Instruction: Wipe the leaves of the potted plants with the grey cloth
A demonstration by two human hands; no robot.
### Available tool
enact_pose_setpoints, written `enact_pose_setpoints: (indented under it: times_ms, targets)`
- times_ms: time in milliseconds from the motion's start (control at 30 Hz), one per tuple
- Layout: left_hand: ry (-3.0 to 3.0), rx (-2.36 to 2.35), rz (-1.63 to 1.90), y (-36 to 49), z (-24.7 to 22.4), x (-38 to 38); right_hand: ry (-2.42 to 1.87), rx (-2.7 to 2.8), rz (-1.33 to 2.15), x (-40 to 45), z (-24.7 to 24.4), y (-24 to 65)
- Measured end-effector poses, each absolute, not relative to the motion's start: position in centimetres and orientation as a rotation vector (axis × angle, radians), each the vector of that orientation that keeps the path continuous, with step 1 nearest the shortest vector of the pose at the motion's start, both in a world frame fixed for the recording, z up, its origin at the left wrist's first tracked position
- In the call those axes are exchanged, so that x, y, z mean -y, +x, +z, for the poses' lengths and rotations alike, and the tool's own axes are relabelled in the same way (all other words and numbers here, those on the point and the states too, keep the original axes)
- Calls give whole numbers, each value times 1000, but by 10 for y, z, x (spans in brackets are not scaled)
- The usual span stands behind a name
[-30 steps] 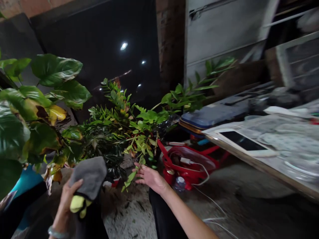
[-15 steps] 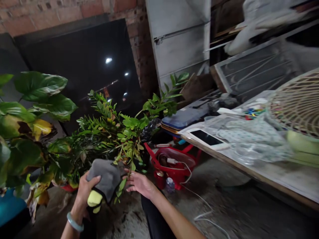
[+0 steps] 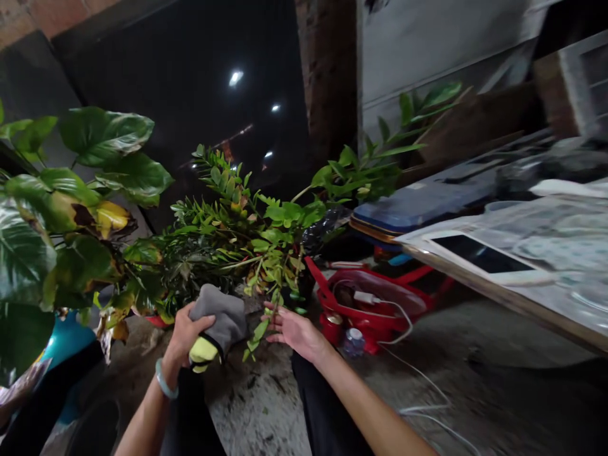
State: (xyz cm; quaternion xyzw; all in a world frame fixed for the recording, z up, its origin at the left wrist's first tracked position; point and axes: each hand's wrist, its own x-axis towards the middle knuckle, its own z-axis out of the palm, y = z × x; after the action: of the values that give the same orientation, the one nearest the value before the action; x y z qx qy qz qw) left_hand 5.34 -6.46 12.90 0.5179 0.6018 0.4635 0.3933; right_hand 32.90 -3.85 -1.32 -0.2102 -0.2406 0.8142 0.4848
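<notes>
**Cloth and leafy stem between your hands**

Head view: Cloth [image 3: 222,316], grey with a yellow edge, is clenched in your left hand [image 3: 186,334], just left of the drooping stem [image 3: 266,297] of the small-leaved plant [image 3: 237,240]. Your right hand [image 3: 295,329], fingers spread and grasping nothing, touches that stem's lowest leaves from the right. The stem runs up and away from you. A red basket [image 3: 375,310] sits to the right on the floor, a broad-leaved plant [image 3: 57,215] to the left.
</notes>
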Motion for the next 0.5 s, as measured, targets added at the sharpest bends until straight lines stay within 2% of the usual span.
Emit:
enact_pose_setpoints:
  times_ms: [167, 267, 333, 433, 500]
  targets:
    - [1347, -1458, 1658, 51, 209, 47, -539, 599, 1978, 35, -12, 324]
    - [1416, -1497, 1782, 62, 206, 16, -544, 593, 1978, 35, -11, 315]
    - [1481, -1586, 1591, 70, 176, 10, -538, 588, 1978, 36, -11, 312]
    - [1573, -1597, 1102, 72, 130, 31, -521, 593, 1977, 37, -13, 316]
    - [1533, -1515, 957, 65, 127, 54, -514, 599, 1985, 36, -14, 322]
